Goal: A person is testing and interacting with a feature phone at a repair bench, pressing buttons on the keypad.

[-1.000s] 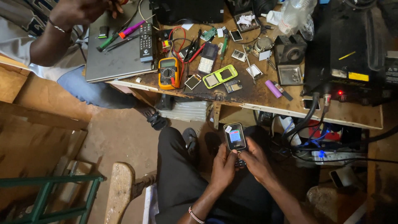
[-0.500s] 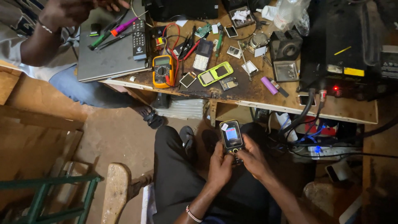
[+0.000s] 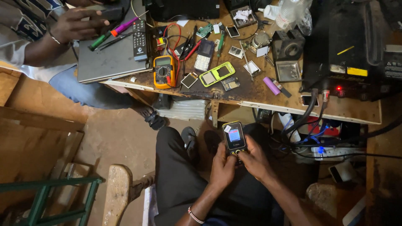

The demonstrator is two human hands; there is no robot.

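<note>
A view from above of a person seated at a cluttered wooden desk (image 3: 251, 98), looking down into their own lap. Largest in view is the desk, beyond the fingers and running across the top of the scene. On it, up and to the right of the fingers, stands a big black box unit (image 3: 356, 42) with a small red light. Up and to the left lies a closed grey laptop (image 3: 109, 58), where a co-worker's hand (image 3: 75, 25) rests among pens. Between these, straight ahead of the fingers, lie an orange and yellow multimeter (image 3: 163, 71), a black remote control (image 3: 139, 39), a lime green phone frame (image 3: 217, 74), a purple cylinder cell (image 3: 271, 85) and loose small parts.

Below the desk edge, both hands meet over the lap. The left hand (image 3: 222, 167) and right hand (image 3: 253, 161) have their fingers closed around the lower end of a small keypad phone (image 3: 233, 137) with a yellow trim. Its lit screen faces up and stands just above the thumbs, which lie over the keys.

The step in hand appears to be testing the phone by working its keypad. The next move likely calls for light, exact thumb presses while the other fingers keep the phone steady and its screen facing the eyes.
</note>
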